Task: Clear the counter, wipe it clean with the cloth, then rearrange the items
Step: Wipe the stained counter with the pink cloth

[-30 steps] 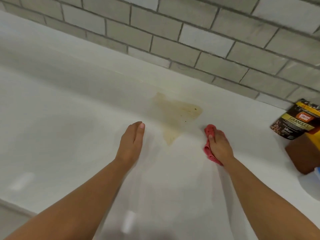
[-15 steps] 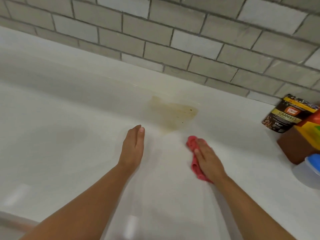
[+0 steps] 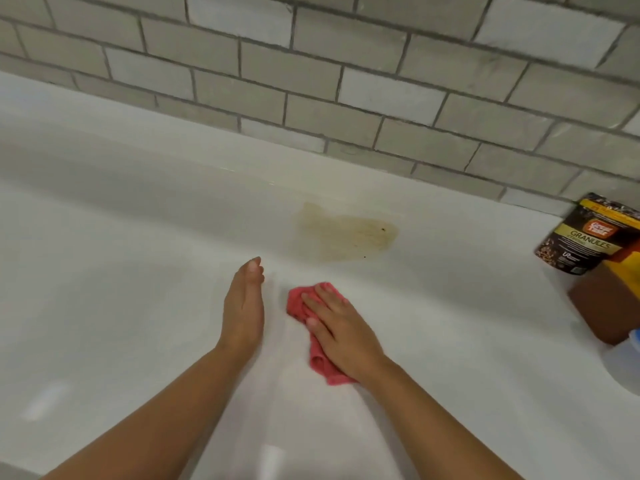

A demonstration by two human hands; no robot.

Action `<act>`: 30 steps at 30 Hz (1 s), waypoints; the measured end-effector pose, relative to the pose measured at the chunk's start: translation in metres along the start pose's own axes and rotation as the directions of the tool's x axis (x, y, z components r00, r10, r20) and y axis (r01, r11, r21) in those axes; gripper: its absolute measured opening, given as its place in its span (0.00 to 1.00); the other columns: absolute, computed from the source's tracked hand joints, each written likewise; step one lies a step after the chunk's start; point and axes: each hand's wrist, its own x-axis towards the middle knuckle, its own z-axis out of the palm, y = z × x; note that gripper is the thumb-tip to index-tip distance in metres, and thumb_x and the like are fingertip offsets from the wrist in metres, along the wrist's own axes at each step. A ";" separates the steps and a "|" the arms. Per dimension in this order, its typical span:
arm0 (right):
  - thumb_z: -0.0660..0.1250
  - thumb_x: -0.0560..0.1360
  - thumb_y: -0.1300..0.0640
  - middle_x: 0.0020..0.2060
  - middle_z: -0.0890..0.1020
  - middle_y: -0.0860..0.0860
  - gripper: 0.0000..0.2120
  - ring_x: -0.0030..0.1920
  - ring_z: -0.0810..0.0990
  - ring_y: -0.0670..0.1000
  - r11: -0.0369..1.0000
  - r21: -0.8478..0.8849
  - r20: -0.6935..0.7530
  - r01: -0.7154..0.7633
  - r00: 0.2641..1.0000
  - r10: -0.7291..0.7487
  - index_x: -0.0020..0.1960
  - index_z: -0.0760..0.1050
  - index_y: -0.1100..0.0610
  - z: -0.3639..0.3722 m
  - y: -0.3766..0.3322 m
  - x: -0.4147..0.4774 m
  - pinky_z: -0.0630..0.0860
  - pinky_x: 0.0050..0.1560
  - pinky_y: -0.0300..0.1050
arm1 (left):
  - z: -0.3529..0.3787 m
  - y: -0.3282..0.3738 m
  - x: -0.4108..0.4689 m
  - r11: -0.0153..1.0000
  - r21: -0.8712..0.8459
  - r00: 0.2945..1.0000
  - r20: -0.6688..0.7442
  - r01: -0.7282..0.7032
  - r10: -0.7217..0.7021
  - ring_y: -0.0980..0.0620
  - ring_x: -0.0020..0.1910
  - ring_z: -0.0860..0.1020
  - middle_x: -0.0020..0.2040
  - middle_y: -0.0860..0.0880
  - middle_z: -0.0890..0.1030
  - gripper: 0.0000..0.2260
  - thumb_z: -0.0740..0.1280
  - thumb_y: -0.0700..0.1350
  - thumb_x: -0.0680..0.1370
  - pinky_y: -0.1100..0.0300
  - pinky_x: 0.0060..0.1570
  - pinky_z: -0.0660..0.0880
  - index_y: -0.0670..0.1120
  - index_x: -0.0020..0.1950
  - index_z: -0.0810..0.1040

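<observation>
We see the right hand (image 3: 341, 329) laid palm down on the pink cloth (image 3: 298, 301), its fingers nearly straight and slightly spread, pressing the fabric rather than clutching it; the thumb lies along the cloth's left side. The cloth is bunched under the palm, showing beyond the fingertips and again below the heel of the hand, and it lies flat on the white counter (image 3: 121, 271). Just beside it, the left hand (image 3: 243, 306) stands on its outer edge with straight, closed fingers, holding nothing. Beyond both hands, apart from the cloth and nearer the tiled wall (image 3: 311, 81), we note a yellowish-brown stain (image 3: 346, 237) with a few dark specks. At the far right stand a dark pouch labelled GRANULES (image 3: 585, 237) and, in front of it, a brown box (image 3: 609, 306).
</observation>
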 end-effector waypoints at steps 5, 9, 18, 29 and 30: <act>0.39 0.73 0.38 0.73 0.63 0.54 0.37 0.75 0.58 0.54 0.942 -0.071 -0.123 -0.328 0.940 0.318 0.73 0.62 0.58 -0.042 0.116 -0.010 0.48 0.73 0.41 | 0.011 0.016 0.025 0.992 0.119 0.999 0.015 -0.049 0.048 0.47 0.57 0.76 0.55 0.50 0.76 0.13 0.50 0.56 0.81 0.54 0.59 0.70 0.53 0.56 0.71; 0.44 0.79 0.49 0.72 0.64 0.61 0.28 0.72 0.60 0.59 0.806 -0.178 -0.233 -0.564 0.820 0.522 0.73 0.60 0.64 -0.055 0.155 0.045 0.52 0.74 0.51 | 0.018 0.016 0.045 0.981 0.166 0.995 -0.008 -0.097 0.100 0.48 0.56 0.76 0.57 0.48 0.76 0.19 0.48 0.56 0.81 0.57 0.58 0.69 0.48 0.62 0.72; 0.43 0.77 0.38 0.71 0.65 0.46 0.32 0.73 0.57 0.44 0.996 0.052 0.028 0.068 0.997 -0.070 0.72 0.65 0.55 -0.023 0.066 0.036 0.45 0.73 0.33 | 0.060 0.012 0.104 0.970 0.237 0.998 0.047 -0.057 0.047 0.49 0.66 0.70 0.66 0.46 0.73 0.24 0.47 0.57 0.82 0.60 0.64 0.60 0.45 0.69 0.68; 0.53 0.81 0.59 0.64 0.72 0.63 0.19 0.66 0.69 0.60 0.851 -0.006 -0.258 -0.525 0.823 0.506 0.70 0.65 0.63 -0.077 0.228 0.111 0.61 0.67 0.49 | 0.070 -0.006 0.117 0.928 0.352 0.992 0.021 -0.123 0.124 0.55 0.56 0.69 0.56 0.52 0.72 0.19 0.50 0.53 0.82 0.62 0.57 0.61 0.45 0.65 0.71; 0.53 0.81 0.59 0.64 0.72 0.63 0.19 0.66 0.68 0.60 0.845 -0.005 -0.262 -0.535 0.816 0.515 0.69 0.65 0.64 -0.073 0.225 0.126 0.60 0.68 0.49 | 0.071 -0.006 0.118 0.922 0.364 0.991 0.025 -0.131 0.131 0.55 0.56 0.69 0.57 0.52 0.72 0.19 0.50 0.53 0.82 0.63 0.57 0.61 0.45 0.65 0.72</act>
